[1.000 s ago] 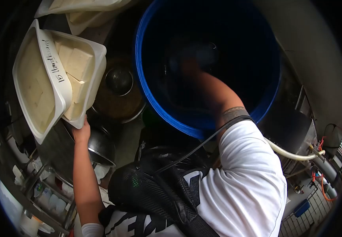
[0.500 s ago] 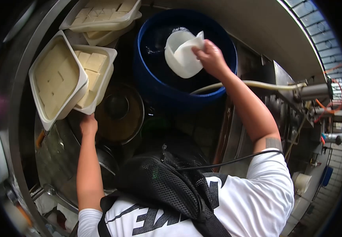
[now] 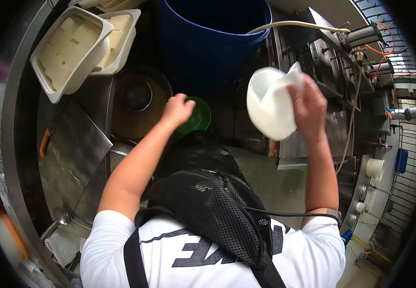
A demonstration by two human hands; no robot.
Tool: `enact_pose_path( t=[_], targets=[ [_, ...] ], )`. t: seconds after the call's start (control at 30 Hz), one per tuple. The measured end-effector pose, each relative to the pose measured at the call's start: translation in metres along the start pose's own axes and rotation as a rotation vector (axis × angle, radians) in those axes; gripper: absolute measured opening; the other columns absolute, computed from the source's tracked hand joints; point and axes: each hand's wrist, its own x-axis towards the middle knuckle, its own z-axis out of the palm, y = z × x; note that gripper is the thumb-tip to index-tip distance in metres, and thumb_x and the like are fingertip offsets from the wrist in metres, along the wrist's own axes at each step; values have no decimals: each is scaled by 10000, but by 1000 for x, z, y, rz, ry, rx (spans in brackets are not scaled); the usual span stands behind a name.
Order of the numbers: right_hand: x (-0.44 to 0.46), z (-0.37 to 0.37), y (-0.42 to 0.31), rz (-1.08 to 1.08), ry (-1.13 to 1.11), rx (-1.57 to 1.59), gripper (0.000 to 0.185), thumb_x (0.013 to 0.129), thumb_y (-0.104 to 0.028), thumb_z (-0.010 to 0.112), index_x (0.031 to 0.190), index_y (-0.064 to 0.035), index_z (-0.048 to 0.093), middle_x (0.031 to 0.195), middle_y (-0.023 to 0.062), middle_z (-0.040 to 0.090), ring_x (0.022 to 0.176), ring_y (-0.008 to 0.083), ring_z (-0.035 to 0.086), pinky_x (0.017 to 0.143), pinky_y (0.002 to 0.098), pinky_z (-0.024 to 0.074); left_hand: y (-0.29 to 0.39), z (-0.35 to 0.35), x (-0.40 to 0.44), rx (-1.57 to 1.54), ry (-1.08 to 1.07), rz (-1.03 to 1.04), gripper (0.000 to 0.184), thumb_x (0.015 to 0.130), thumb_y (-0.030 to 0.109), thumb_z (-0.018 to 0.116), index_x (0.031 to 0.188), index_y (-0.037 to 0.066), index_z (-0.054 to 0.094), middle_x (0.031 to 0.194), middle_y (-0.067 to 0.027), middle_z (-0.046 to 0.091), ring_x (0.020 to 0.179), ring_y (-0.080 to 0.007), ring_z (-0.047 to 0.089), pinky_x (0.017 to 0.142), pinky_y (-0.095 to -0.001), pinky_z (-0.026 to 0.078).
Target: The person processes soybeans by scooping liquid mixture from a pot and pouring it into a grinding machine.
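Observation:
My right hand [image 3: 309, 106] grips a white plastic scoop [image 3: 268, 113] by its upright edge, in the air right of the blue barrel. The scoop looks like a cut-open jug, and motion blurs it a little. My left hand [image 3: 178, 111] is beside a green basin [image 3: 199, 117], its fingers loosely bent and apart, with nothing visible in them. Whether it touches the basin rim I cannot tell. The big blue barrel [image 3: 208, 43] stands ahead, a pale hose [image 3: 299, 24] running over its rim.
White trays of tofu blocks [image 3: 68, 53] are stacked at the upper left. Below them are a round pan [image 3: 136, 96] with a dark round object in it and a metal sheet [image 3: 76, 158]. A ladle [image 3: 63, 216] lies at the lower left. Metal machinery [image 3: 332, 62] lines the right.
My right hand has brought the scoop out of the barrel, to the right and nearer me. My left hand has left the tofu tray for the green basin. The view has shifted.

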Motion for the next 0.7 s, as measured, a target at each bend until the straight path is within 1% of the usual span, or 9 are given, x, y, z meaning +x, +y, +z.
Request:
enact_pose_path(
  t=[0.1,0.27,0.3,0.37,0.43,0.47,0.5,0.6,0.7],
  targets=[
    [-66,37,31,3,-207,-161,462,946,-190,768,1328,29,631,1064,261,725,962,407,732,823,436,586,37,54,-33,-28,-331,-9,553,941,356,679,1359,1,612,1340,-315,613,1265,-457,589,1090,-490,473],
    [-130,132,63,288,-815,-258,523,993,-306,674,1393,10,559,1045,272,720,973,448,705,838,525,564,-6,153,-55,-16,-593,-425,578,984,363,611,1448,28,533,1494,-310,500,1412,-452,478,1146,-496,428],
    [-139,155,72,315,-886,-217,505,997,-300,669,1384,7,567,1056,267,720,975,458,698,856,530,560,-34,182,-61,103,-546,-367,553,970,358,637,1417,39,572,1460,-302,544,1376,-413,538,1074,-474,486],
    [-159,202,99,275,-973,-170,475,984,-282,668,1342,17,577,1006,265,729,939,456,706,823,533,564,-114,225,-54,-503,-681,-686,519,964,381,653,1372,63,621,1345,-246,642,1252,-355,634,955,-442,541],
    [-171,232,116,239,-892,-125,499,971,-271,668,1352,38,576,938,265,733,890,452,716,791,537,566,-172,263,-44,-880,-426,-1011,379,957,340,691,1254,104,697,1177,-136,725,1066,-312,703,908,-397,572],
    [-178,243,126,251,-833,-122,518,966,-268,670,1361,51,570,919,264,733,871,452,717,781,539,566,-197,279,-35,-922,-329,-1035,373,957,332,688,1247,97,704,1177,-147,727,1067,-313,707,910,-404,571],
    [-183,251,136,255,-779,-124,537,960,-266,672,1370,63,564,901,263,734,853,453,719,772,541,566,-214,288,-22,-767,-329,-893,368,958,324,684,1240,90,711,1177,-158,728,1068,-314,712,912,-411,569],
    [-193,256,166,411,-746,-97,554,969,-266,658,1398,66,547,969,285,730,903,459,713,798,524,571,-232,309,36,287,-421,-186,353,959,300,675,1219,68,733,1177,-192,733,1070,-316,725,919,-432,565],
    [-226,266,204,499,-677,-83,550,989,-282,640,1417,47,534,1064,291,719,966,464,700,834,507,572,-178,340,71,836,-609,117,318,931,243,686,1178,58,760,1198,-203,737,1098,-313,731,953,-443,563]
  ],
)
